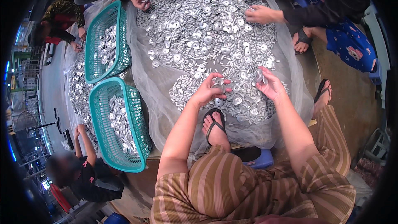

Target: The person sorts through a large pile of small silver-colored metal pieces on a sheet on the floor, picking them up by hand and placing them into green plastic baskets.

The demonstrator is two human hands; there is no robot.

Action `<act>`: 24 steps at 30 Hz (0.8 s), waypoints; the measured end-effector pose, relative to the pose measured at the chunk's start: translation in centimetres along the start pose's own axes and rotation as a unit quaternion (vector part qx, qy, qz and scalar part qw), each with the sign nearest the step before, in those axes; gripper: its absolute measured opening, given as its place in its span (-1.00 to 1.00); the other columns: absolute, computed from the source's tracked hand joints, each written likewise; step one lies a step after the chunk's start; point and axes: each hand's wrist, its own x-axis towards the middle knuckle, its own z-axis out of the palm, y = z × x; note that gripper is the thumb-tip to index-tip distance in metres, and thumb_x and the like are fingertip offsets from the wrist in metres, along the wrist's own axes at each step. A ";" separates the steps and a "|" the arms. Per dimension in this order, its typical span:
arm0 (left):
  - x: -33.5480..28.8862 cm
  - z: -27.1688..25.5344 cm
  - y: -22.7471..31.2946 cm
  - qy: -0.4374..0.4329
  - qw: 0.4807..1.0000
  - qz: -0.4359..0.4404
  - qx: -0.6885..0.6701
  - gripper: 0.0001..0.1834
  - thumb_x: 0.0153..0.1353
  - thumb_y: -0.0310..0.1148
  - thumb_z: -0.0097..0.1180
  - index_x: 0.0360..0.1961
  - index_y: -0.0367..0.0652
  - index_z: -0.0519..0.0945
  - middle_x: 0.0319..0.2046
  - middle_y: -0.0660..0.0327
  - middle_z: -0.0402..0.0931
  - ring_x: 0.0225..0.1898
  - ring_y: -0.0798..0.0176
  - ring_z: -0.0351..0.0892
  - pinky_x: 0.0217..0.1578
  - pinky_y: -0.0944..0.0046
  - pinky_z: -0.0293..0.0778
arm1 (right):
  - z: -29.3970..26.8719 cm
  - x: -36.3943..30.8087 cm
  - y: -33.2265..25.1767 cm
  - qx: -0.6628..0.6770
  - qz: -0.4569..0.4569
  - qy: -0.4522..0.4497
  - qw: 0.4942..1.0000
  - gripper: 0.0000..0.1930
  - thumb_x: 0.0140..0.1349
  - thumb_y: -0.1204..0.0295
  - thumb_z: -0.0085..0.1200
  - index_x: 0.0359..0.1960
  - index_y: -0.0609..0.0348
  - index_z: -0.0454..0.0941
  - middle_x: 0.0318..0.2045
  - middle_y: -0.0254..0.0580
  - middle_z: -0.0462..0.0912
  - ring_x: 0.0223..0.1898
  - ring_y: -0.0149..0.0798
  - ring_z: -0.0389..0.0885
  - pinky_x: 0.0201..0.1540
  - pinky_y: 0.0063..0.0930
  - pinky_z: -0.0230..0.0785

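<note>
The washers (207,37) looked like bright, glossy metal, heaped on thin, translucent grey mesh cloth (145,87). The teal baskets (137,120) seemed matt plastic lattice. The trousers (232,186) were soft striped cloth.

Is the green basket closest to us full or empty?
Partly full: the near green basket holds a strip of silver metal discs, with bare mesh either side.

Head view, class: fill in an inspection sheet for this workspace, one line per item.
Surface: pale mesh sheet spread on the floor.
Job's things: heap of silver metal discs; left hand holds one disc; right hand holds a small silver piece.
Clutter: two green baskets part-filled with discs.
Grippers: both hands shut on pieces.
Cables: nothing seen.
Surroundings: other people's hands sorting at the far edge.
</note>
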 end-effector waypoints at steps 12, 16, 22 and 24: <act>2.0 -1.0 -0.5 0.210 0.747 0.075 0.627 -0.57 -0.18 -0.13 0.28 -0.22 -0.02 0.57 -0.43 0.10 0.52 -0.27 0.08 0.52 -0.25 0.18 0.41 | 3.0 1.3 5.8 -0.766 -0.233 -0.010 0.598 -0.71 -0.18 0.30 0.25 -0.36 0.04 0.55 -0.42 -0.15 0.56 -0.33 -0.10 0.53 -0.28 -0.31 0.35; 2.4 -0.6 -1.1 0.213 0.728 0.069 0.648 -0.62 -0.27 -0.16 0.33 -0.44 -0.13 0.53 -0.52 0.14 0.49 -0.36 0.12 0.51 -0.33 0.23 0.42 | 4.2 1.2 5.8 -0.796 -0.186 0.068 0.572 -0.73 -0.18 0.29 0.24 -0.46 0.10 0.49 -0.34 -0.13 0.55 -0.36 -0.06 0.51 -0.29 -0.26 0.35; 1.2 -2.1 0.7 0.185 0.913 -0.012 0.362 -0.62 -0.31 -0.35 0.37 -0.64 -0.16 0.32 -0.71 0.29 0.44 -0.69 0.44 0.38 -0.67 0.42 0.31 | 0.3 3.3 4.1 -0.564 -0.121 0.064 0.815 -0.90 -0.11 0.53 0.02 -0.54 0.22 0.36 -0.67 -0.25 0.48 -0.55 -0.35 0.51 -0.49 -0.36 0.35; 0.7 -3.3 0.3 0.189 0.911 0.004 0.365 -0.57 -0.31 -0.33 0.40 -0.69 -0.14 0.28 -0.76 0.29 0.42 -0.75 0.48 0.34 -0.74 0.45 0.26 | 1.7 3.2 4.2 -0.497 -0.073 0.021 0.864 -0.91 -0.08 0.55 -0.03 -0.50 0.23 0.35 -0.65 -0.24 0.49 -0.52 -0.37 0.53 -0.48 -0.38 0.37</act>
